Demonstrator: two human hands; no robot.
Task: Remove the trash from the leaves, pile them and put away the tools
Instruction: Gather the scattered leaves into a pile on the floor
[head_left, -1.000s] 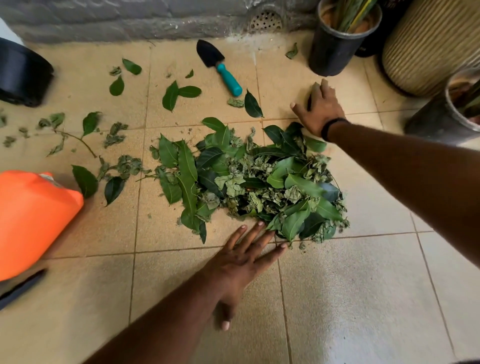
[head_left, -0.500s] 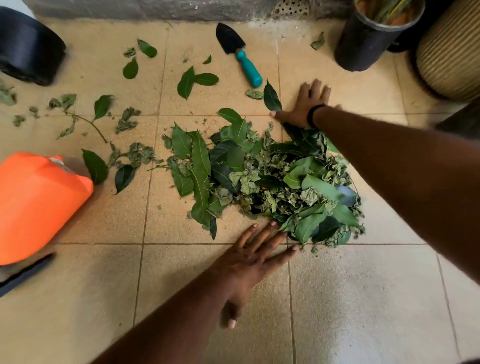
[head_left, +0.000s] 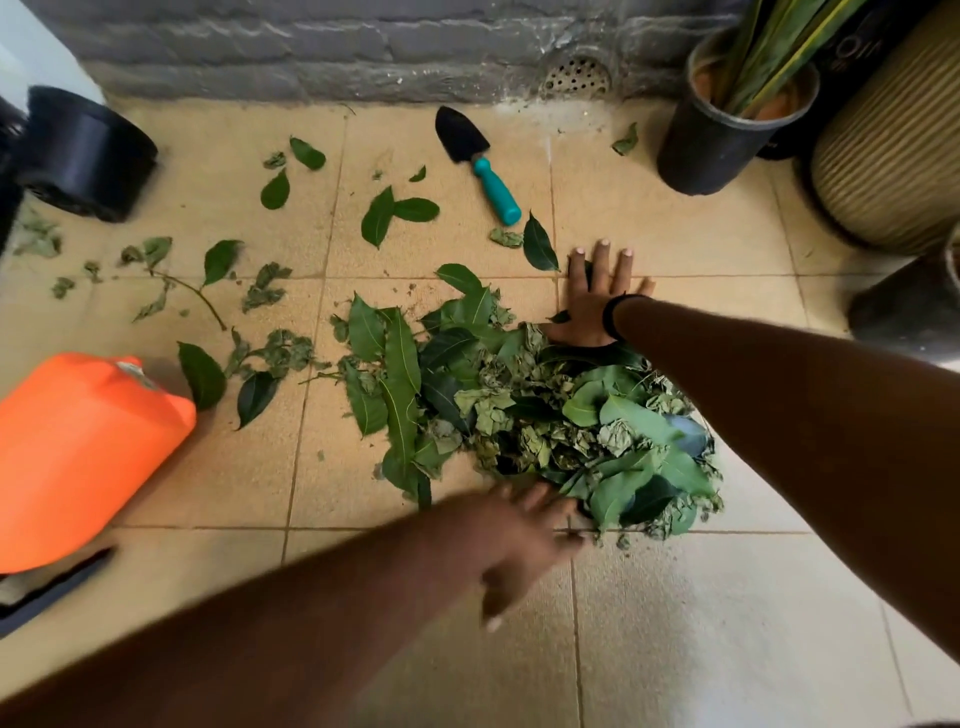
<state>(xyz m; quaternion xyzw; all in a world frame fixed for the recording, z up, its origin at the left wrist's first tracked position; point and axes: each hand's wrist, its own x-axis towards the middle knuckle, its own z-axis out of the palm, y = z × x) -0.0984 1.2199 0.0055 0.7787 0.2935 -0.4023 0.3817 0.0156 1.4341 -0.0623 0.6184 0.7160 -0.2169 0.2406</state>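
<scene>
A heap of green and dried leaves (head_left: 524, 415) lies on the tan tiled floor (head_left: 727, 623) in the middle of the view. My right hand (head_left: 597, 299) lies flat on the tiles at the heap's far edge, fingers spread, a dark leaf under it. My left hand (head_left: 519, 540), blurred, touches the heap's near edge with straight fingers. Loose leaves (head_left: 395, 213) and a leafy twig (head_left: 192, 291) are scattered to the left. A small trowel (head_left: 480, 163) with a black blade and teal handle lies near the wall.
An orange container (head_left: 78, 452) lies at the left edge, with a black tub (head_left: 83, 156) behind it. A black pot with a plant (head_left: 727, 114), a ribbed beige pot (head_left: 893, 140) and another dark pot (head_left: 914, 306) stand at the right. A grey wall with a drain (head_left: 576, 78) closes the far side.
My right hand has slid left along the far edge of the heap, from beside the black pot toward the trowel. My left hand has stayed at the near edge.
</scene>
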